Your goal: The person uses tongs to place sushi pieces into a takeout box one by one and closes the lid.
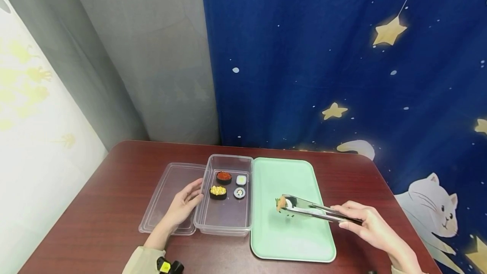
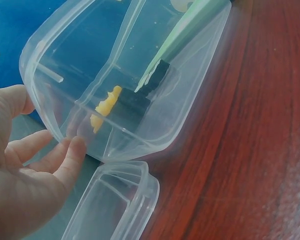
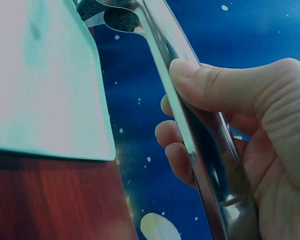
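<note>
My right hand [image 1: 374, 225] grips metal tongs [image 3: 182, 100] with thumb on one side and curled fingers on the other. Between the tongs' tips is a sushi piece [image 1: 280, 203] with orange and green topping, above the light green tray [image 1: 289, 244]. My left hand [image 1: 181, 207] touches the left wall of a clear plastic container [image 1: 224, 223] with fairly extended fingers. Inside the container are a sushi with red roe [image 1: 224, 176], one with yellow topping [image 1: 218, 192], a small white-and-green roll [image 1: 241, 180] and a round roll [image 1: 239, 193].
A clear plastic lid [image 1: 163, 206] lies left of the container, partly under my left hand. The container and tray stand side by side on a dark red wooden table [image 1: 213, 257]. Behind the table hangs a blue curtain [image 1: 285, 75] with stars.
</note>
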{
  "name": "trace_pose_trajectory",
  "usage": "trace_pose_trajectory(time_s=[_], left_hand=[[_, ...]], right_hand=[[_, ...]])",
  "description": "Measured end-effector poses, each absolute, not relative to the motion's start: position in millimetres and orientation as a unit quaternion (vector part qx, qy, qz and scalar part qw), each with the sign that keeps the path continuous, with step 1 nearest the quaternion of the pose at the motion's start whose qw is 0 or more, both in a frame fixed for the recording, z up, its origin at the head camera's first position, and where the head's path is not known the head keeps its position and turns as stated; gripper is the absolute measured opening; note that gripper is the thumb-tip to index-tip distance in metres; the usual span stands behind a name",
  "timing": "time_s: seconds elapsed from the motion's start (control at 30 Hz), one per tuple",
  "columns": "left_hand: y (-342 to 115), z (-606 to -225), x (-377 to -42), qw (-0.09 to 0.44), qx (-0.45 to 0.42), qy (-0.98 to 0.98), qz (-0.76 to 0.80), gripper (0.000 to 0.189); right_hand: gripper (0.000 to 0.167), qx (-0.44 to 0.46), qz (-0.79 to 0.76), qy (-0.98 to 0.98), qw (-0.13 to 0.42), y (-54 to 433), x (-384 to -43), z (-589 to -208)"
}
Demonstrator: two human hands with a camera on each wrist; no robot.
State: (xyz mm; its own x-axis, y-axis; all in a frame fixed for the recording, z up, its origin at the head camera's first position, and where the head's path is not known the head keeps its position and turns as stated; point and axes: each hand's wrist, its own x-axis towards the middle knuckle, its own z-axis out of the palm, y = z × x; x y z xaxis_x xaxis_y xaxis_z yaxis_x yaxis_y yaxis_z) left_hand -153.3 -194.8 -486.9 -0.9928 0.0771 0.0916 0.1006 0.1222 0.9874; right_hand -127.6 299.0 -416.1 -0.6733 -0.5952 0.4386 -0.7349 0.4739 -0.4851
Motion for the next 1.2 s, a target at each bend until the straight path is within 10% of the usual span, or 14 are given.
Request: trace_pose_trajectory(time_s=[1.2], left_hand=[[-196.0,-488.5,-154.2,0.013,-0.067,-0.744,-0.665,0.05]], right_hand=[[0.04,0.485,0.373,-0.79,0.044,206.5,-181.4,-405.8]])
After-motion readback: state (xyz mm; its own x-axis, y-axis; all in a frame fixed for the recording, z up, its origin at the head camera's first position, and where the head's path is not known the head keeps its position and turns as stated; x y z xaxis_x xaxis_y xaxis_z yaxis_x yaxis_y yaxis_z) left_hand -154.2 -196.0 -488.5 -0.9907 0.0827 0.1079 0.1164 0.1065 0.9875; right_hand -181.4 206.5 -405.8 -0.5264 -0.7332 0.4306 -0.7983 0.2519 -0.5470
